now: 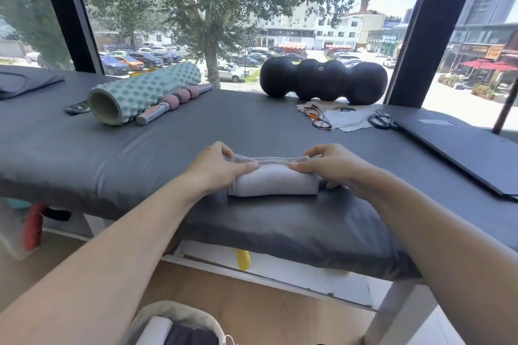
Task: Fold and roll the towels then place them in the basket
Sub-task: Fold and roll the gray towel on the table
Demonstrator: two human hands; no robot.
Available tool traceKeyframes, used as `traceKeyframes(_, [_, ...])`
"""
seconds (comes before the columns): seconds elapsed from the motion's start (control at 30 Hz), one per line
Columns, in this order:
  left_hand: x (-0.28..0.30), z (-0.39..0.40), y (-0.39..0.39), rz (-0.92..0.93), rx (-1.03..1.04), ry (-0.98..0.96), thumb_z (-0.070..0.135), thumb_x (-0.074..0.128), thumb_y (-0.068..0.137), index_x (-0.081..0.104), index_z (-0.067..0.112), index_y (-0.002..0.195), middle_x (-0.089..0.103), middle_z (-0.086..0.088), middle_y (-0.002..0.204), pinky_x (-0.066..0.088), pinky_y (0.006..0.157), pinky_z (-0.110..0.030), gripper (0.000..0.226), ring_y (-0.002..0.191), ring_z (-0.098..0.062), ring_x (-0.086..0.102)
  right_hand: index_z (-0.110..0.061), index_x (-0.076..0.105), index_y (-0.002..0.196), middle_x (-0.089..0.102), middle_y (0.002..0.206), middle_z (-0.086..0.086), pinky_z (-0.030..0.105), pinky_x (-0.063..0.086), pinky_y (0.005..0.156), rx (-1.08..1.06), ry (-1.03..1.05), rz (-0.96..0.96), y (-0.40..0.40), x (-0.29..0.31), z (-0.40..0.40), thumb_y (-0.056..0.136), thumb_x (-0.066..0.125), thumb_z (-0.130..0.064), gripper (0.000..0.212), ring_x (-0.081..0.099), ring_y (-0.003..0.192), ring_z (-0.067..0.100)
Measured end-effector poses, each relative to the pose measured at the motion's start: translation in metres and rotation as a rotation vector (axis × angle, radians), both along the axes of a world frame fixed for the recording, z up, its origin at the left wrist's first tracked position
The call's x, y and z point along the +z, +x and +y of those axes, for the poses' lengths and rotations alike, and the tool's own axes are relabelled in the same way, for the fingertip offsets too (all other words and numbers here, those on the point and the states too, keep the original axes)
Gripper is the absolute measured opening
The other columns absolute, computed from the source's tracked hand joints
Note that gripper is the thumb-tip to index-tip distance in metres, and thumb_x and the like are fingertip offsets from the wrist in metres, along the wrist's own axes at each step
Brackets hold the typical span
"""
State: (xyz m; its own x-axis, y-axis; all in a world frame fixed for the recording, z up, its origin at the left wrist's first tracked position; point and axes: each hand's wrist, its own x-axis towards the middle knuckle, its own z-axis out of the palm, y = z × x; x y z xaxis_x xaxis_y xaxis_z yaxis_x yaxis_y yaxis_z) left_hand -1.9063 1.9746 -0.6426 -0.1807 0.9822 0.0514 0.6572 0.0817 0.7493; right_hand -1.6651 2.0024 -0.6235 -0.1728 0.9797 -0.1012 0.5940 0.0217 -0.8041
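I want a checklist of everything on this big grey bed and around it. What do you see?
Surface: grey padded table, smooth cover.
Job's things: light grey towel, rolled up near the front edge; basket on the floor below, already holding white and dark cloth.
Clutter: green foam roller, massage stick, black peanut roller, glasses, scissors, a phone, a black board.
Hands: left hand and right hand each pinch one end of the towel roll.
Cables: nothing seen.
Surroundings: big window, tree, parked cars, buildings outside; wooden floor.
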Motion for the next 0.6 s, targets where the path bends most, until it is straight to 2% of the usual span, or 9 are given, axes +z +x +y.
traceKeyframes(0.07, [0.008,0.001,-0.004,-0.002,-0.055,-0.112,0.066,0.080,0.068,0.062,0.022,0.083,0.058,0.009,0.093,0.044,0.078,-0.030,0.050,0.088,-0.011,0.054,-0.021,0.074,0.093,0.055,0.076,0.001,0.026,0.032,0.052,0.081,-0.085,-0.112,0.003,0.008,0.004,0.078,0.080,-0.053,0.036,0.045,0.065,0.017])
traceKeyframes(0.13, [0.012,0.003,-0.007,-0.002,-0.088,-0.183,0.066,0.082,0.064,0.070,0.017,0.081,0.065,0.007,0.091,0.042,0.069,-0.028,0.053,0.085,-0.012,0.059,-0.019,0.077,0.100,0.056,0.084,0.001,0.028,0.032,0.056,0.139,-0.165,-0.200,0.005,0.015,0.009,0.075,0.080,-0.058,0.046,0.047,0.070,0.017])
traceKeyframes(0.2, [0.013,0.002,-0.009,-0.051,-0.119,-0.175,0.058,0.086,0.064,0.069,0.017,0.079,0.069,0.001,0.089,0.041,0.069,-0.028,0.046,0.086,-0.016,0.063,-0.019,0.080,0.096,0.058,0.089,0.000,0.028,0.034,0.060,0.171,-0.237,-0.211,0.006,0.023,0.013,0.077,0.082,-0.049,0.035,0.050,0.072,0.016])
traceKeyframes(0.27, [0.013,-0.001,-0.011,-0.173,-0.195,-0.122,0.050,0.091,0.054,0.066,0.017,0.084,0.073,-0.007,0.092,0.043,0.077,-0.034,0.051,0.092,-0.023,0.066,-0.018,0.077,0.085,0.063,0.087,-0.002,0.028,0.038,0.067,0.244,-0.278,-0.128,0.007,0.030,0.012,0.081,0.082,-0.032,0.015,0.053,0.075,0.016])
traceKeyframes(0.3, [0.013,-0.004,-0.012,-0.227,-0.233,-0.084,0.043,0.092,0.052,0.064,0.017,0.088,0.074,-0.010,0.095,0.046,0.080,-0.035,0.053,0.093,-0.024,0.068,-0.015,0.072,0.088,0.065,0.086,-0.002,0.027,0.041,0.070,0.287,-0.250,-0.078,0.008,0.031,0.010,0.080,0.083,-0.023,0.016,0.056,0.078,0.015])
traceKeyframes(0.37, [0.013,-0.009,-0.014,-0.242,-0.300,0.046,0.024,0.093,0.059,0.057,0.017,0.094,0.073,-0.005,0.092,0.049,0.077,-0.029,0.051,0.085,-0.016,0.067,-0.014,0.060,0.094,0.063,0.085,-0.001,0.024,0.044,0.068,0.339,-0.086,-0.021,0.008,0.032,0.005,0.073,0.086,-0.011,0.034,0.057,0.078,0.012])
traceKeyframes(0.47, [0.016,-0.013,-0.009,-0.138,-0.263,0.369,0.008,0.088,0.070,0.054,0.018,0.106,0.070,0.007,0.096,0.050,0.074,-0.020,0.050,0.081,-0.005,0.064,-0.022,0.048,0.087,0.061,0.078,-0.009,0.032,0.040,0.065,0.264,0.370,-0.045,0.003,0.023,-0.002,0.070,0.088,-0.008,0.046,0.050,0.070,0.013])
traceKeyframes(0.53, [0.012,-0.013,-0.008,0.009,-0.239,0.540,0.005,0.082,0.072,0.059,0.023,0.114,0.068,0.011,0.105,0.048,0.084,-0.020,0.051,0.095,-0.006,0.064,-0.028,0.045,0.091,0.070,0.094,-0.019,0.034,0.045,0.072,0.237,0.660,-0.133,0.001,0.011,-0.008,0.074,0.087,-0.017,0.047,0.057,0.078,0.013])
traceKeyframes(0.6, [-0.001,-0.014,-0.008,0.230,-0.270,0.622,0.001,0.077,0.071,0.065,0.022,0.112,0.065,0.007,0.107,0.041,0.085,-0.015,0.047,0.101,-0.014,0.058,-0.028,0.050,0.106,0.071,0.118,-0.020,0.037,0.049,0.076,0.258,0.850,-0.310,0.002,-0.005,-0.014,0.081,0.082,-0.023,0.041,0.062,0.095,0.021])
